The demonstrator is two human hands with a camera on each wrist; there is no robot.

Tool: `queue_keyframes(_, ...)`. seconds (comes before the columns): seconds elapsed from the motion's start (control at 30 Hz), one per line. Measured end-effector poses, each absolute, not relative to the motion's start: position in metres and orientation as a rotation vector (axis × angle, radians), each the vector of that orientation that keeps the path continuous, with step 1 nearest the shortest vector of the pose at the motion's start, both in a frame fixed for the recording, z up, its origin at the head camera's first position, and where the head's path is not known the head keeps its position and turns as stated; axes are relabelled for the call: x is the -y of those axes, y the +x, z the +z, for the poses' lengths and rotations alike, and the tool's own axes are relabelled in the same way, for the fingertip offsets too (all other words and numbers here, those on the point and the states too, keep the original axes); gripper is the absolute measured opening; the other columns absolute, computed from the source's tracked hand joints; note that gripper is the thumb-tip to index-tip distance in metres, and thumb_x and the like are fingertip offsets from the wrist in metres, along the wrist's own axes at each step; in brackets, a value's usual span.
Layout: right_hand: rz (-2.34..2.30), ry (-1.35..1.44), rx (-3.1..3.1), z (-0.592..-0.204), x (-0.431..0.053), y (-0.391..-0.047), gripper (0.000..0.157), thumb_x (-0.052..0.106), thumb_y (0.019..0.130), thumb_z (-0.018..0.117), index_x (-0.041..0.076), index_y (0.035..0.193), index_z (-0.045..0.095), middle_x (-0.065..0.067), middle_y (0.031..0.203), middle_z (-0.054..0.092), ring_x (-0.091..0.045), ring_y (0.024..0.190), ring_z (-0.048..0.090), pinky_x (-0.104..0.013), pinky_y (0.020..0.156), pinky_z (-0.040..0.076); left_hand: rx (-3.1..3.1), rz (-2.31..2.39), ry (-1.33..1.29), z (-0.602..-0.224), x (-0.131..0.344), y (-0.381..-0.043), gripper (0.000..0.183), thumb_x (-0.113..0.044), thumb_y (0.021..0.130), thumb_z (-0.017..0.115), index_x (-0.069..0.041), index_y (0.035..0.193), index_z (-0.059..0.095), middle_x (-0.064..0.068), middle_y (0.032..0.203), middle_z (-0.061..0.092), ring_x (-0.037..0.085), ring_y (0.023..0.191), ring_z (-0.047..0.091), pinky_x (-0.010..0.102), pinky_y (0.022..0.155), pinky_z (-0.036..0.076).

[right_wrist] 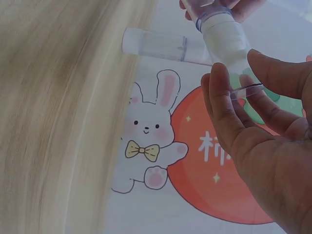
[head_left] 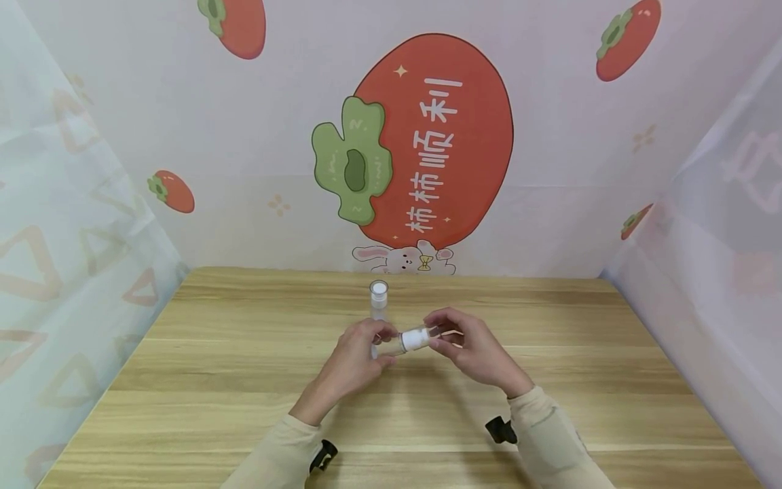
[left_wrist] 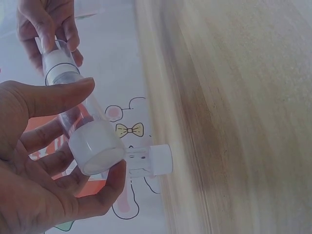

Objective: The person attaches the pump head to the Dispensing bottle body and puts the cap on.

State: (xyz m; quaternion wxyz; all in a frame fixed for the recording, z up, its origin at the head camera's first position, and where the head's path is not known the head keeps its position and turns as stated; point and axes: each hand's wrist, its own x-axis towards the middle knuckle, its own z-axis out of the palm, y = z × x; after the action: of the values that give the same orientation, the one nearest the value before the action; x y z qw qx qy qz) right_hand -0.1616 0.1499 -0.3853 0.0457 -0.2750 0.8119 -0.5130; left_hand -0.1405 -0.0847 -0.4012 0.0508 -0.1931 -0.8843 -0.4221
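Note:
A small clear bottle with a white base and a white neck lies tilted between my two hands over the table. Its base end is gripped by my left hand, thumb along the clear body and fingers around the other side. With thumb and fingertips, my right hand pinches the clear cap at the bottle's top end. Behind the left hand a second similar bottle stands upright, a clear cap over its white top; the hand hides its lower part in the head view.
The wood-grain table runs back to a wall sheet printed with persimmons and a rabbit. Patterned sheets also hang at the left and right sides. A black wrist mount shows beside the right sleeve.

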Motion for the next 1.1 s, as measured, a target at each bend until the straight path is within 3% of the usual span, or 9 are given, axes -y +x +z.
queue_keyframes(0.3,-1.568,-0.82,-2.488,-0.3861,-0.1444,-0.1595,0.029,-0.006,0.093,0.069,-0.005,0.121,0.062,-0.013,0.112,0.066,-0.03,0.101,0.066,-0.032,0.084,0.057,2.688,-1.259,-0.622,-0.4007,0.084,-0.1415,0.03,0.004,0.078,0.085,0.0,0.105,0.071,0.014,0.1,0.07,0.034,0.093,0.066,0.049,0.082,0.053)
queue_keyframes(0.57,-1.56,-0.806,-2.532,-0.3883,-0.1407,-0.1587,0.027,-0.004,0.092,0.071,-0.001,0.119,0.066,-0.011,0.11,0.069,-0.025,0.098,0.066,-0.031,0.082,0.058,2.694,-1.203,-0.614,-0.3998,0.083,-0.1407,0.031,-0.001,0.077,0.086,-0.002,0.106,0.075,0.012,0.1,0.072,0.026,0.089,0.064,0.042,0.077,0.053)
queue_keyframes(1.1,-1.54,-0.836,-2.599,-0.3886,-0.1398,-0.1573,0.028,-0.004,0.09,0.072,-0.002,0.117,0.069,-0.009,0.109,0.072,-0.023,0.1,0.067,-0.032,0.083,0.058,2.72,-1.179,-0.61,-0.3945,0.0783,-0.1391,0.031,-0.003,0.077,0.086,-0.002,0.106,0.077,0.013,0.101,0.074,0.03,0.088,0.067,0.042,0.073,0.055)
